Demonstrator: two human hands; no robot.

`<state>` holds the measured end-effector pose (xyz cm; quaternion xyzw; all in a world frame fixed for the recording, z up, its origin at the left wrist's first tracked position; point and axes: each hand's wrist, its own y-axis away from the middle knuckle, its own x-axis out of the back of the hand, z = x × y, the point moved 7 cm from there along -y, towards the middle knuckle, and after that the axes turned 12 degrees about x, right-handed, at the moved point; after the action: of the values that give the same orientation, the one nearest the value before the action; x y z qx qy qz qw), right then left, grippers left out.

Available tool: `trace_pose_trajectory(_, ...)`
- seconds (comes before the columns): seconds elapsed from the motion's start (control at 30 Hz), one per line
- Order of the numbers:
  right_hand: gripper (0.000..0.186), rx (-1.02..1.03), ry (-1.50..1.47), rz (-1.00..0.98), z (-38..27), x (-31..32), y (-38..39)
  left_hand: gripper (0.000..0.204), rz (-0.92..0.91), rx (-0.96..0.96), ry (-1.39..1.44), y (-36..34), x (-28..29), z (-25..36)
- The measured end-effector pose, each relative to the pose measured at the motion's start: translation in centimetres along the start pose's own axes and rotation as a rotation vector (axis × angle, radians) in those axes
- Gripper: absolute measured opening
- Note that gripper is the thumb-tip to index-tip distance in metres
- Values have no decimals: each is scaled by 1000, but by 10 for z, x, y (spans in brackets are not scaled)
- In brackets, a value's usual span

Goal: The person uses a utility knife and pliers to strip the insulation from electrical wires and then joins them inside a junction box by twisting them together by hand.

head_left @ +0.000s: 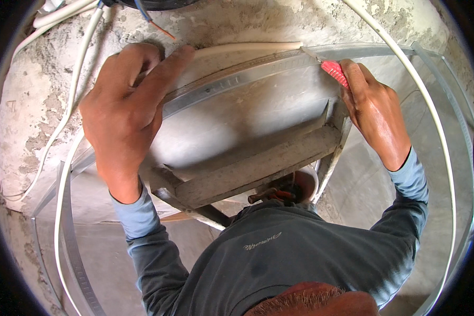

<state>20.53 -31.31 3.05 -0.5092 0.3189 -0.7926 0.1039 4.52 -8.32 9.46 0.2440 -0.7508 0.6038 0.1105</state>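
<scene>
A white sheathed cable (247,47) runs sideways along the wall. My left hand (122,118) is closed around it, thumb and index finger pinching it. On the other side, my right hand (375,108) grips a red-handled utility knife (334,72). The knife's blade points up and left and meets the cable's right end, or nearly so. A galvanized metal channel (216,87) passes just below the cable, close under both hands.
A stepladder (258,164) stands below, with a bucket (312,184) of tools beyond it. Loose white cables hang at the left (75,84) and right (424,89). Thin blue wire with a bare copper-coloured tip (162,30) dangles from above. Rough plastered wall (258,21) lies behind.
</scene>
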Motion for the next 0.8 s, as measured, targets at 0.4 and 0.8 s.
trace_pose_trajectory(0.4, 23, -257, -410, -67, -1, 11, 74, 39, -23, 130, 206, 13, 5, -5)
trace_pose_trajectory(0.8, 39, -273, -726, -584, -108, -242, 266, 16, -27, 265, 219, 45, -3, 15)
